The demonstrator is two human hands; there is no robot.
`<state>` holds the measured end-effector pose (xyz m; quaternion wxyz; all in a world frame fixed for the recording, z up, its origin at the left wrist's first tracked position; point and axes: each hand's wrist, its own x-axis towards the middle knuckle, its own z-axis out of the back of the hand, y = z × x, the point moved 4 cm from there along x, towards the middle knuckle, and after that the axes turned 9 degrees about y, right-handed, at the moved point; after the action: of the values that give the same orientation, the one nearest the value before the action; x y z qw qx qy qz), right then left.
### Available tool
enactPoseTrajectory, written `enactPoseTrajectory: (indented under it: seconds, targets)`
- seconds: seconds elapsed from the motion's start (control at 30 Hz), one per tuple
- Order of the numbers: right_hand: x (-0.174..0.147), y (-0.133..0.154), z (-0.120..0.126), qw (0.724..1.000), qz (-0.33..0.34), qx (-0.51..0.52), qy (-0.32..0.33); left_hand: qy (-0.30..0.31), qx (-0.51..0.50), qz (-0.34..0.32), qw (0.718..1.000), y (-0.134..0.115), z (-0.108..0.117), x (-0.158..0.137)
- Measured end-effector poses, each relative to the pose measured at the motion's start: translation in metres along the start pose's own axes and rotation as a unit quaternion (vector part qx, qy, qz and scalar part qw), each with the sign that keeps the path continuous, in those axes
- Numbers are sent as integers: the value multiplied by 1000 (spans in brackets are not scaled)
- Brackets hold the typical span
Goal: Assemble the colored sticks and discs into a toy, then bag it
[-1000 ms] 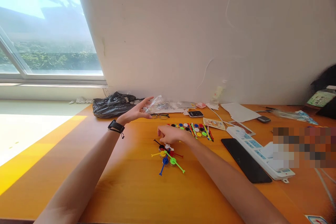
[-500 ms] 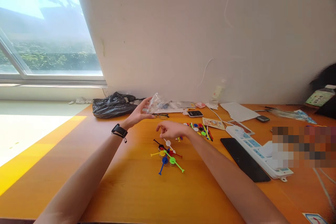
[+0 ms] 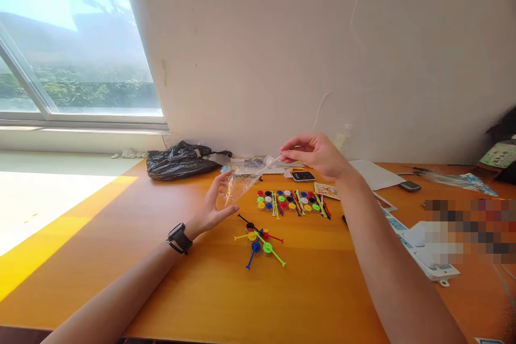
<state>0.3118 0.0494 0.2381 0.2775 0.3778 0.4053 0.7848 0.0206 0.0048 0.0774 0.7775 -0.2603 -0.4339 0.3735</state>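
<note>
My left hand, wearing a black watch, holds a clear plastic bag between its spread thumb and fingers. My right hand is raised at the far side of the bag, thumb and fingertips pinched on a white arrow spinner. Whether these fingertips also grip the bag's edge I cannot tell. Below the hands, a cluster of arrow spinners in black, yellow, red, blue and green sits on small round bases. Behind it lie rows of coloured round pieces with loose coloured arrows between them.
On the wooden table, a black plastic bag lies at the back left. A small black device, a printed card and white paper are along the back. A power strip stands at the right, partly behind my right arm.
My right hand has gone up and right, taking the white spinner from the cluster. My left hand has come lower and nearer with the clear bag, uncovering the rows of pieces.
</note>
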Motion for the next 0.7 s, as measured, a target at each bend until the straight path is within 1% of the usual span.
enactPoseTrajectory:
  seconds: [0.07,0.17,0.3,0.43,0.53,0.7]
  targets:
    - [2,1,-5,1000,7,-3,0,-8,18,-20,1000,-5,2,-1]
    - [5,3,-18,999,14,-31,25,-17,52,-38,998,-7,4,-1]
    - [5,10,-40,992,33,-94,76,-13,78,-60,995,-9,1,-2]
    - [3,19,-58,979,60,-138,137,-9,81,-73,994,-18,-1,-3]
    - [1,24,-65,972,77,-151,163,-15,85,-80,993,-25,-1,-4]
    - [-1,29,-70,965,102,-170,169,-27,83,-92,992,-29,0,-5]
